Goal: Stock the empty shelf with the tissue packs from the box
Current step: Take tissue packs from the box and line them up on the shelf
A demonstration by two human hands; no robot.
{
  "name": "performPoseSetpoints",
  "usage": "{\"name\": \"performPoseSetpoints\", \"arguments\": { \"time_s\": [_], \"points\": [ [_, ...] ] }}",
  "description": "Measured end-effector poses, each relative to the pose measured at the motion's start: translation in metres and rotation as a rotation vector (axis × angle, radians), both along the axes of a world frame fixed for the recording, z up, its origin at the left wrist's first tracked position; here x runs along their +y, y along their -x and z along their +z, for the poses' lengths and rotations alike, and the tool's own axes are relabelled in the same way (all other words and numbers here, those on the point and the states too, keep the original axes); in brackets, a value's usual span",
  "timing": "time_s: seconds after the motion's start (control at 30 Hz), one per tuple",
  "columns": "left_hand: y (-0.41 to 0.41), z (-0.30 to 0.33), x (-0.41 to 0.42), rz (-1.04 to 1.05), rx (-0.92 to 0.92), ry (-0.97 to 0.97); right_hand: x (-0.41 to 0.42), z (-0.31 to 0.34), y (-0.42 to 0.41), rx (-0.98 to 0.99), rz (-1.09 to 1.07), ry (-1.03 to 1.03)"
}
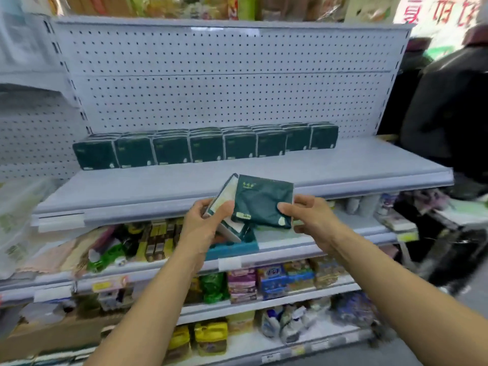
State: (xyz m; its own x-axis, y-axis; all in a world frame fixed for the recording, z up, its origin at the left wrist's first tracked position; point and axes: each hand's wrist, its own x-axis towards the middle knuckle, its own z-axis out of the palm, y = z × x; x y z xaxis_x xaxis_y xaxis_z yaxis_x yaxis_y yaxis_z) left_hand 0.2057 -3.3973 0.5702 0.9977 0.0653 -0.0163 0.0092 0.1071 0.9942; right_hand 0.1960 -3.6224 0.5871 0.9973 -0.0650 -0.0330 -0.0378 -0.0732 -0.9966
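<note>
Head view, frame centre: my right hand pinches a dark green tissue pack by its lower right corner, while my left hand grips a second pack tilted edge-on just beside it, both before the grey shelf carrying a row of packs at its back.

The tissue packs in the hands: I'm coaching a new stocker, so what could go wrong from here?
1. The left hand grips several packs fanned at an angle; the loose stack could slip and drop onto the lower shelf's goods.
2. The right hand pinches the dark green pack only by its corner, so it may twist free.
3. Pushed in carelessly, a new pack could knock over the upright row at the shelf's back.
</note>
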Motion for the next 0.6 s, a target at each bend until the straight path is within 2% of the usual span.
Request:
{"name": "performPoseSetpoints", "arguments": {
  "time_s": [0.17,0.37,0.47,0.6],
  "points": [
    [-0.033,0.017,-0.069,-0.001,-0.072,-0.081,-0.089,0.023,-0.022,-0.085,-0.060,-0.066],
    [-0.082,0.038,-0.107,-0.013,-0.098,-0.165,-0.168,0.032,-0.073,-0.172,-0.263,-0.045],
    [-0.117,0.043,-0.113,-0.004,-0.106,-0.184,-0.192,0.027,-0.108,-0.169,-0.349,0.017],
    [-0.169,0.042,-0.117,-0.018,-0.106,-0.199,-0.208,0.016,-0.162,-0.158,-0.350,0.129]
  ]
}}
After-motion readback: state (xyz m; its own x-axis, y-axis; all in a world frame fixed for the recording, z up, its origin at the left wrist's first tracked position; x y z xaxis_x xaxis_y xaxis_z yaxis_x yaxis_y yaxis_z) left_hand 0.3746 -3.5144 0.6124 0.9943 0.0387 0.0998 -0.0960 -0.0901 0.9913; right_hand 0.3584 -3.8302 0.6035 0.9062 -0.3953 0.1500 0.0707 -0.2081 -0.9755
